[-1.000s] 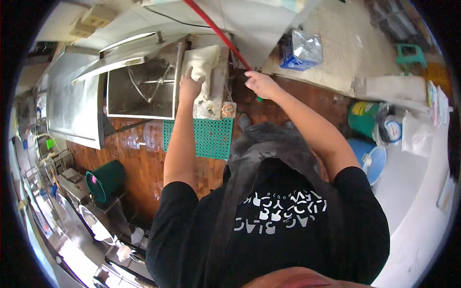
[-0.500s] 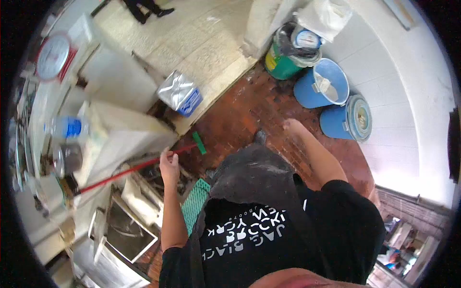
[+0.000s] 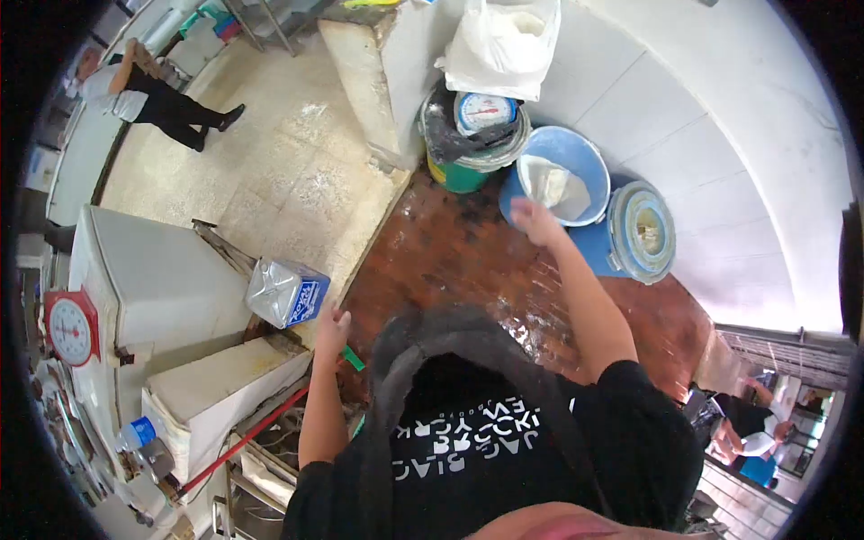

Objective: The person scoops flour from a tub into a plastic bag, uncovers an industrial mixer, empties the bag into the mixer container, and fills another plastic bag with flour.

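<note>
My left hand (image 3: 332,330) is raised in front of me with its fingers loosely apart, holding nothing. In my view it appears beside the square metal tin (image 3: 286,293) with a blue label. My right hand (image 3: 537,222) reaches forward, seen against the near side of an open blue bucket (image 3: 594,171). Its fingers are blurred, and whether it touches the bucket I cannot tell. A white scoop-like thing (image 3: 556,191) lies inside that bucket. A lidded blue bucket (image 3: 643,232) stands just to the right.
A dial scale (image 3: 484,113) sits on a green bucket (image 3: 459,176), below a white bag (image 3: 501,49). A red scale (image 3: 72,328) and a plastic bottle (image 3: 137,434) are at left. A red pole (image 3: 241,443) leans low. One person (image 3: 166,94) stands far left, another (image 3: 756,427) lower right.
My view has shifted forward, bringing the buckets nearer. My right hand has come from over the floor to the open blue bucket. The standing person at far left is now mostly in view.
</note>
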`<state>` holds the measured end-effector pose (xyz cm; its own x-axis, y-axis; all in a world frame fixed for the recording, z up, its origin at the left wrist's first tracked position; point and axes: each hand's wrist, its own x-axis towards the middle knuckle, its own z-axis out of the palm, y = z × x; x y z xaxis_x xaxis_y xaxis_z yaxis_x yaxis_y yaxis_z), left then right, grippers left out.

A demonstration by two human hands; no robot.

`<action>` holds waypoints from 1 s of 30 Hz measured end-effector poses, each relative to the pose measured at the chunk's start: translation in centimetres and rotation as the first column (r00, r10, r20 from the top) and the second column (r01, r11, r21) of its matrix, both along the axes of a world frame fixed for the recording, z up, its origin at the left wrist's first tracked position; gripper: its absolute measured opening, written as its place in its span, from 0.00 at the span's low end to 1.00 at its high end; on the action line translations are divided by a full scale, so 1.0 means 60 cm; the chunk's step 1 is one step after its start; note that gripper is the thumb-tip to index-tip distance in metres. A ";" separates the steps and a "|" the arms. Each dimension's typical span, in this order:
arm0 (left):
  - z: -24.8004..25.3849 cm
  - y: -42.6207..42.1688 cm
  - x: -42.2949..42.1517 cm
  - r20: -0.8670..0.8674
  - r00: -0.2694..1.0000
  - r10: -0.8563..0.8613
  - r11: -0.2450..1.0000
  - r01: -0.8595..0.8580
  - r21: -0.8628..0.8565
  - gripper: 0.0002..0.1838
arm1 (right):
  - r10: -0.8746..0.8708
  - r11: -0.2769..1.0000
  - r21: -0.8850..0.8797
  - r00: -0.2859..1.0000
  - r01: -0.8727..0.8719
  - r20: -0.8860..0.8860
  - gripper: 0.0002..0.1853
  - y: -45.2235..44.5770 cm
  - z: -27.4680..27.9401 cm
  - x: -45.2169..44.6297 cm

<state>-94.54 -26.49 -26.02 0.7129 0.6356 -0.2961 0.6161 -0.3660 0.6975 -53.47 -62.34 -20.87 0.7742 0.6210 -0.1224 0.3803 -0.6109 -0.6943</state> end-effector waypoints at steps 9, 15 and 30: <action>0.061 0.093 0.455 0.276 0.961 -0.017 0.980 0.071 -0.186 0.26 | -0.334 0.898 0.344 0.935 0.276 0.121 0.23 0.145 0.214 0.326; 0.288 0.048 0.873 0.582 0.776 -0.243 0.957 0.290 0.013 0.23 | -0.542 0.825 0.366 0.786 0.430 0.297 0.37 0.163 0.313 0.523; 0.348 -0.129 1.353 0.441 0.874 -0.202 0.942 0.050 0.332 0.22 | -0.002 0.767 0.572 0.892 0.291 -0.451 0.34 0.271 0.279 0.850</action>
<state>-13.38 -34.24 -5.15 0.7982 0.5340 0.2787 0.1835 -0.6562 0.7319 -2.46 -46.07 -4.14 0.8295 0.5530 -0.0779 -0.0780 -0.0234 -0.9967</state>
